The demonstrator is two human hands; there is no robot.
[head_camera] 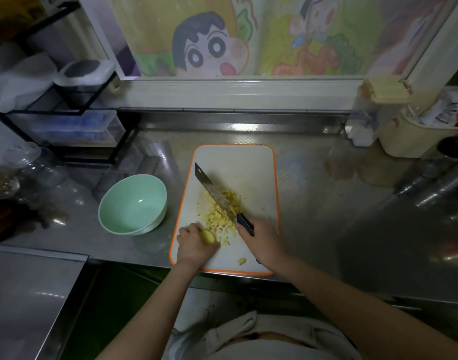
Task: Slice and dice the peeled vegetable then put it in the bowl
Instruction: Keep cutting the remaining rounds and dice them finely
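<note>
**Surface and board.** A stainless-steel surface (313, 203) carries a white rectangular cutting board with an orange rim (235, 162). Its near end sits at the surface's front edge.

**Vegetable.** Pale yellow and peeled. Most of it is cut into small, irregular diced pieces (218, 220), heaped loosely at mid-board with some scattered toward the near end. One stray piece (241, 261) lies apart, close to the near rim. One uncut chunk (206, 236), rounded, smooth and a deeper yellow, sits at the near-left of the heap.

**Left hand** (194, 242). The fingers are curled over the uncut chunk and hold it against the board.

**Right hand** (261, 242). It is wrapped round the black handle of a broad steel-bladed knife (213, 189). The blade lies diagonally over the heap with its tip pointing far-left. Whether the edge touches the board cannot be told.

**Bowl.** A round pale green glossy bowl (118, 211) stands upright on the surface, just left of the board.
</note>
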